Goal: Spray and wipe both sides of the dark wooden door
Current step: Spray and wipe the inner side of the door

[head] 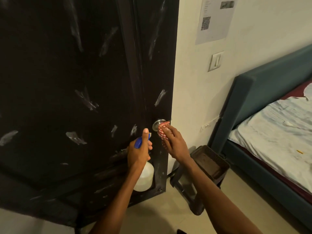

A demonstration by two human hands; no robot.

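Observation:
The dark wooden door (67,81) fills the left half of the view, marked with whitish streaks. A silver round knob (156,124) sits near its right edge. My left hand (138,152) grips a white spray bottle (145,178) with a blue trigger head (141,142), held upright in front of the door's lower panel, thumb raised. My right hand (175,142) holds a red-and-white checked cloth (163,130) against the knob, covering its right part.
A dark plastic stool (207,168) stands on the floor just right of the door's edge. A bed with a teal frame (256,98) and pale sheet fills the right side. On the white wall hang a switch (216,61) and a paper notice (214,19).

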